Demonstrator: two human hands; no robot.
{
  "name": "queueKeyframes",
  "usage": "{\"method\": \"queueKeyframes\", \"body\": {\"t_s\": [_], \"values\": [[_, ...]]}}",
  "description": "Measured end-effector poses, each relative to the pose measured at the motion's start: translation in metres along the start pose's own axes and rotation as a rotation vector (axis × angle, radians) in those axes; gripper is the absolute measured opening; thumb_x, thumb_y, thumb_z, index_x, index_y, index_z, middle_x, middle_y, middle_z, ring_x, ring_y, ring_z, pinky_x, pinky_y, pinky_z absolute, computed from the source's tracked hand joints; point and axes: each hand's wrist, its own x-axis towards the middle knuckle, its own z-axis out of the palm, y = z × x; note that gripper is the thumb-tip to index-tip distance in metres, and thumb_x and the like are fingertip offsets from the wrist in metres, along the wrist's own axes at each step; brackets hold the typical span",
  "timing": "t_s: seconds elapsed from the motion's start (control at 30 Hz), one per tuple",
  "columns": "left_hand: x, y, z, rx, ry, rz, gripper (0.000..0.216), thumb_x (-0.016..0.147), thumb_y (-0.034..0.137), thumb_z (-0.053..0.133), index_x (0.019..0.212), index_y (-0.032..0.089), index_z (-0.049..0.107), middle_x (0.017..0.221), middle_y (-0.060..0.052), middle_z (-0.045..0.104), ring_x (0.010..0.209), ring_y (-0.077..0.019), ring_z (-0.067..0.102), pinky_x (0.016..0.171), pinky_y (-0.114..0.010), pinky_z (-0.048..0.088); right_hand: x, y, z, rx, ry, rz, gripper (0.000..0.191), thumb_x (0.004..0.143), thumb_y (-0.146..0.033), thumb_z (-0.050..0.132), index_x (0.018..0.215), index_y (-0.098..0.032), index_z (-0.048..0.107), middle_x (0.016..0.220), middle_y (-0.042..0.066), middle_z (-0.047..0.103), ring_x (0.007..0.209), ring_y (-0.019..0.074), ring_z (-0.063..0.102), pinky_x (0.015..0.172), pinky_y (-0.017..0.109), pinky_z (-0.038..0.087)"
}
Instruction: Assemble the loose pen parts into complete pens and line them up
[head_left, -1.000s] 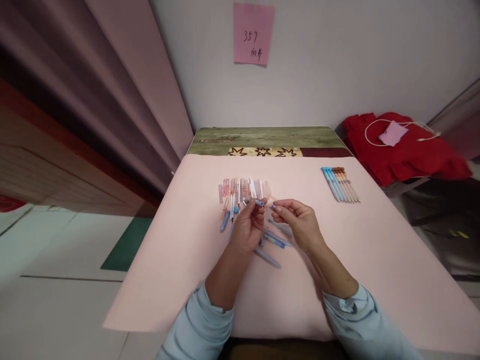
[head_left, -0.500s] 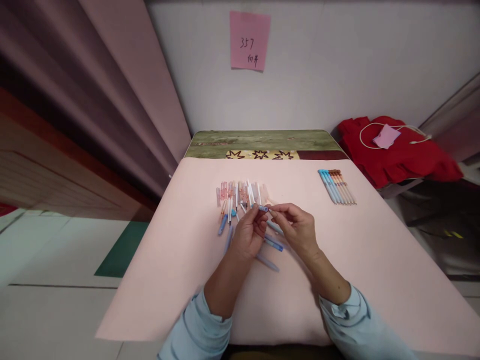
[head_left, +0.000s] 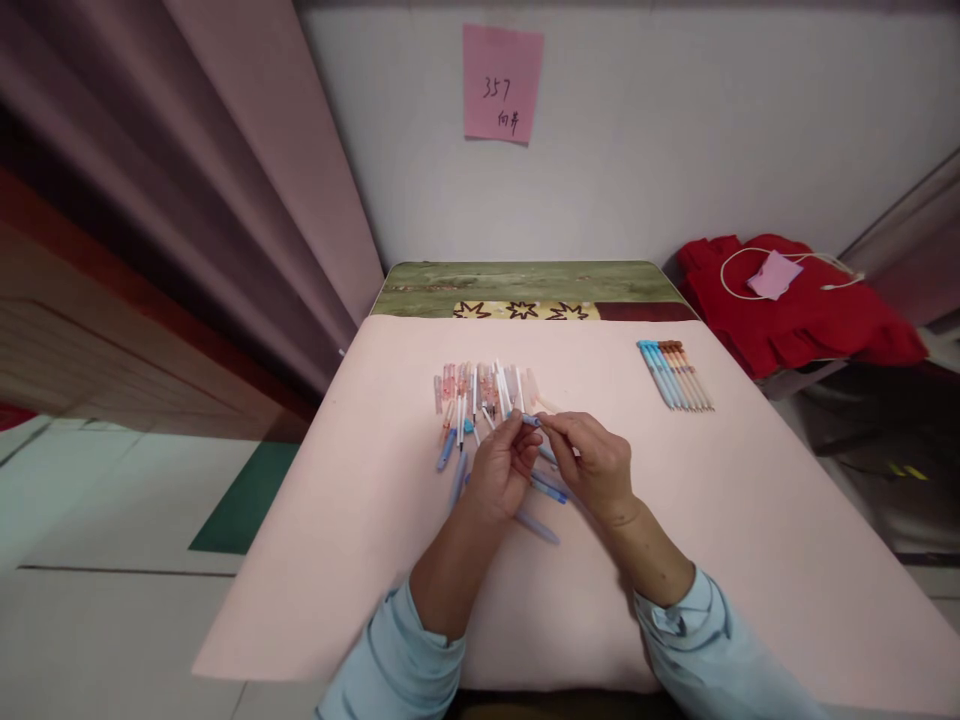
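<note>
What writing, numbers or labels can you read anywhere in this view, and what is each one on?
"357": handwritten on the pink note on the wall.
Two handwritten characters below it, same note: too blurred to read.
Row of pens, loose pen parts, and the blue pen piece between the left hand and right hand: any print too small to read.

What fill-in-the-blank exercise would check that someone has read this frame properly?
1. The left hand and the right hand pinch between their fingertips a small pen part coloured ____.
2. The neat row of pens lies on the pink mat to the ____ of both hands.
3. The pink note stuck on the wall bears the number ____.
Missing words: blue; right; 357.
</note>
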Motion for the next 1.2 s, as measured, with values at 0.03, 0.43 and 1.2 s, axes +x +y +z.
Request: {"method": "queueKeyframes", "body": {"t_s": [0.03, 0.43, 1.2], "values": [[0.0, 0.0, 0.0, 0.004, -0.002, 0.003, 0.021, 0.093, 0.014, 0.058, 0.074, 0.008, 0.066, 0.062, -0.003, 0.068, 0.048, -0.0063, 0.063, 0.044, -0.011, 0.05, 0.0, 0.0, 0.0, -0.01, -0.001, -0.002, 0.019, 0.094, -0.014, 0.057, 0.107, -0.021, 0.07, 0.092, 0.004, 0.075, 0.085, 0.0142, 0.071, 0.075, 0.024, 0.056], [0.002, -0.003, -0.002, 0.003, -0.016, 0.003, 0.016, 0.089, 0.014, 0.064, 0.074, 0.009, 0.066, 0.062, -0.004, 0.068, 0.05, -0.0078, 0.064, 0.047, -0.012, 0.051, -0.004, 0.001, -0.001, -0.045, -0.059, 0.096, 0.02, 0.095, -0.023, 0.058, 0.105, -0.025, 0.074, 0.093, 0.003, 0.076, 0.083, 0.0135, 0.071, 0.072, 0.022, 0.053], [0.009, 0.07, -0.012, -0.395, -0.055, 0.192, 0.024, 0.103, 0.022, 0.04, 0.096, 0.008, 0.057, 0.077, -0.003, 0.068, 0.05, 0.0002, 0.058, 0.046, -0.004, 0.048, 0.01, 0.041, -0.031, 0.176, -0.266, 0.831, 0.03, 0.078, -0.047, 0.068, 0.081, -0.019, 0.076, 0.065, 0.002, 0.067, 0.058, 0.0151, 0.056, 0.056, 0.026, 0.042]]}}
